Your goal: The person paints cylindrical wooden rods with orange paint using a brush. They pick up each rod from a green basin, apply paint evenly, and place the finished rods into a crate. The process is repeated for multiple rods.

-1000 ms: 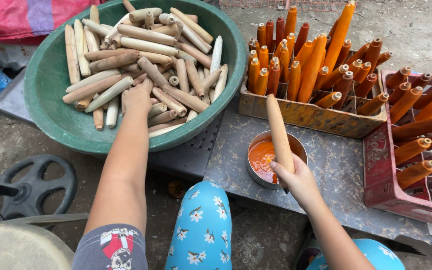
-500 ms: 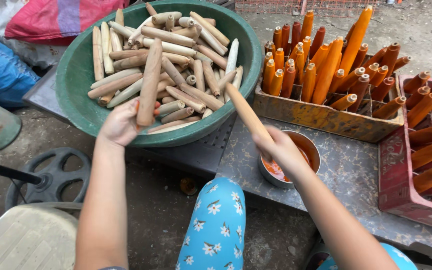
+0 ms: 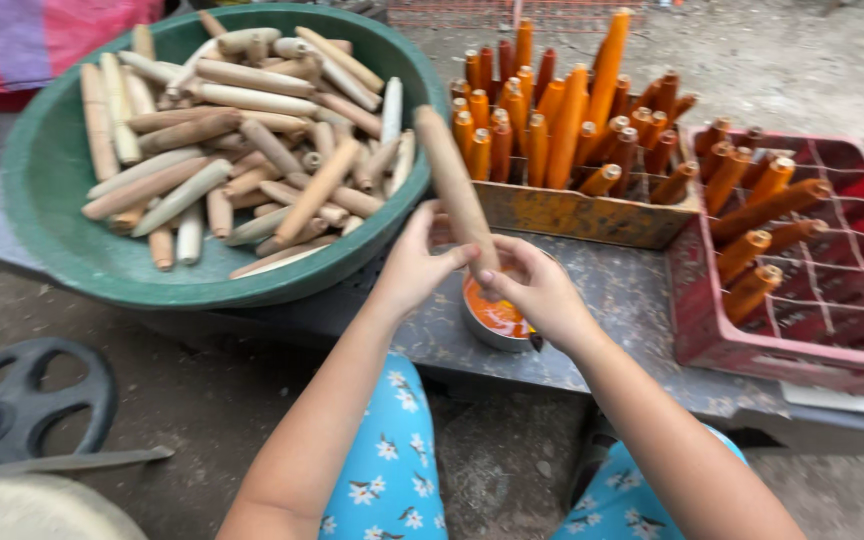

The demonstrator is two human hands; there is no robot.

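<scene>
Both hands, left hand (image 3: 420, 262) and right hand (image 3: 537, 290), pinch the lower end of a bare wooden stick (image 3: 455, 190) tilted toward eleven o'clock above the small orange dye bowl (image 3: 490, 318) on the bench (image 3: 632, 300).

A black wheel (image 3: 27, 400) lies on the ground at lower left. Pink cloth (image 3: 42, 45) sits behind the green basin (image 3: 47, 190).

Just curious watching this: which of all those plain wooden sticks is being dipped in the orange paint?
The plain stick gripped by both hands, left hand and right hand, its lower end in the small paint bowl; the others lie in the green basin.
</scene>
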